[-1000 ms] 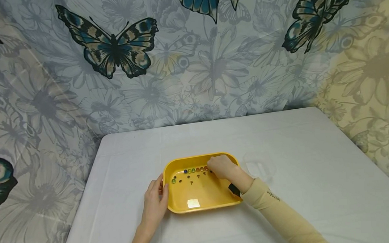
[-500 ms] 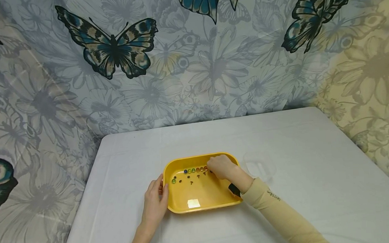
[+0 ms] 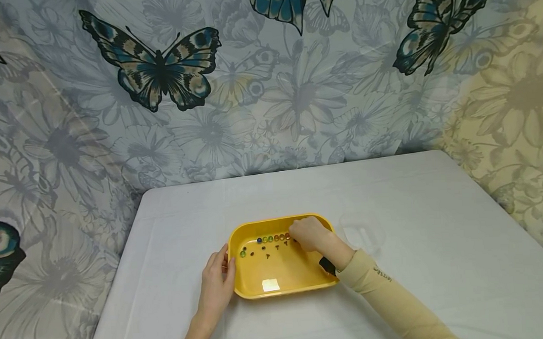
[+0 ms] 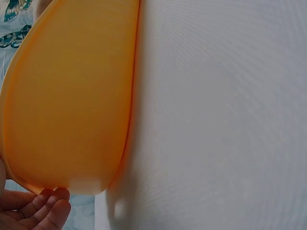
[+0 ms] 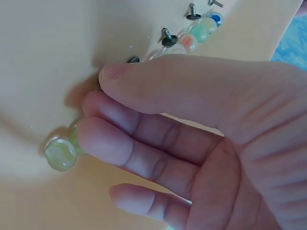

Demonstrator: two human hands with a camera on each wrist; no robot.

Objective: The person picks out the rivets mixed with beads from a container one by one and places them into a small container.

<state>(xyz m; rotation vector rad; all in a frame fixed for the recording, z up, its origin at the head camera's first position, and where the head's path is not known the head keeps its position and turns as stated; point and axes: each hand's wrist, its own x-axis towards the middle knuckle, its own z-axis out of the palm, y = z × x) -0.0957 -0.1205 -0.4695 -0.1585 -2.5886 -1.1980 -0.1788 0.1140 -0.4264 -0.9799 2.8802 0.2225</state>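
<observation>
A yellow tray (image 3: 287, 272) lies on the white table. My left hand (image 3: 217, 280) holds its left rim, with curled fingers (image 4: 55, 211) against the outer wall. Inside, along the far side, runs a row of coloured glass marbles (image 3: 270, 239), and a green marble (image 3: 243, 253) lies apart at the left. Small dark metal studs (image 3: 268, 256) with flat heads are scattered in front of the row. My right hand (image 3: 308, 233) reaches into the far right corner; thumb and forefinger pinch a dark metal stud (image 5: 99, 84), mostly hidden. Beside these fingertips sits a yellowish-green marble (image 5: 61, 154).
Right of the tray stands a faint clear plastic container (image 3: 361, 236). A patterned butterfly cloth (image 3: 269, 114) hangs behind the table's far edge. A black wrist device (image 3: 328, 265) on my right arm overlaps the tray's right side.
</observation>
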